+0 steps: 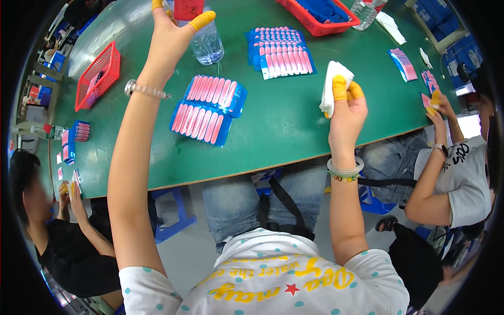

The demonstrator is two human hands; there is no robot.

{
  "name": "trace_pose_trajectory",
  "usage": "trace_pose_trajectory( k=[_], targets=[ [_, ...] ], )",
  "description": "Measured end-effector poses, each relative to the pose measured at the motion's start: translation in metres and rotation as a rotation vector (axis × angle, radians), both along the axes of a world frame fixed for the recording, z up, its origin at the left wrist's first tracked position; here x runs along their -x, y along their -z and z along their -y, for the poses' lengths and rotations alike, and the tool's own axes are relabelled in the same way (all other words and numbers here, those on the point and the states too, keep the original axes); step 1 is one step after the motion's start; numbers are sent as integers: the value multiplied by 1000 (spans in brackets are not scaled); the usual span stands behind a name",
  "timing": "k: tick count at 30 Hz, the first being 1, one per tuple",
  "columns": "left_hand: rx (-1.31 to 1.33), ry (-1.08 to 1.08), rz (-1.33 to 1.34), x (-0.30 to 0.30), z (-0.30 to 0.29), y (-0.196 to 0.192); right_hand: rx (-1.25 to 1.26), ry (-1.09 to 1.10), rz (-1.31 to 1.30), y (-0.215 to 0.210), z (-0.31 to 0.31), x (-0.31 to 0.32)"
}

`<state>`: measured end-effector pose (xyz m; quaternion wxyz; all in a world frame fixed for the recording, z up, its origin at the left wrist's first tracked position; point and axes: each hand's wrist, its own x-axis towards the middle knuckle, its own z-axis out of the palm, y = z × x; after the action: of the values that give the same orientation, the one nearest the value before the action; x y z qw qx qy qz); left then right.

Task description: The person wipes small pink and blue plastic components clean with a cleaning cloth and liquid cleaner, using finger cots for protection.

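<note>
My left hand point(170, 39), with yellow finger cots on its thumb and a finger, is closed around the upper part of a clear plastic bottle point(207, 48) with a red label. Part of the bottle runs past the picture's top edge. In my right hand point(346, 107), also in yellow finger cots, a folded white cloth point(331, 86) is pinched above the table's near edge. Between my arms lie blue sheets carrying rows of pink rounded strips point(205, 110). A second stack of such pink strips on blue sheets point(281, 55) lies farther back.
The green table point(273, 126) spans the view. A red basket point(100, 76) stands left; another red basket point(320, 21) with dark blue contents is at the back. Nearby are another bottle point(367, 13) and a white cloth point(391, 27). Co-workers sit at both sides, handling similar pieces.
</note>
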<state>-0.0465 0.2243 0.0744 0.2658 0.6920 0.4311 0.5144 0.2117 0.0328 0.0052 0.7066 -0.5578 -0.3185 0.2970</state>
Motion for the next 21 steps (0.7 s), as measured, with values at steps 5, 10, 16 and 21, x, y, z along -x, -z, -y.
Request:
trace_pose_trajectory(
  k=[5,10,16,21],
  targets=[
    [-501,-144,-642,-28,88,6,-104,136,8,12,-2,-6],
    [-307,68,-934,-83,158,56,-77,66,-8,16,-1,-2],
    [-226,-43,-1022,-96,161,63,-73,31,21,16,1,-2],
    [-140,171,-1036,-69,198,50,-83,4,13,16,1,-7]
  ],
)
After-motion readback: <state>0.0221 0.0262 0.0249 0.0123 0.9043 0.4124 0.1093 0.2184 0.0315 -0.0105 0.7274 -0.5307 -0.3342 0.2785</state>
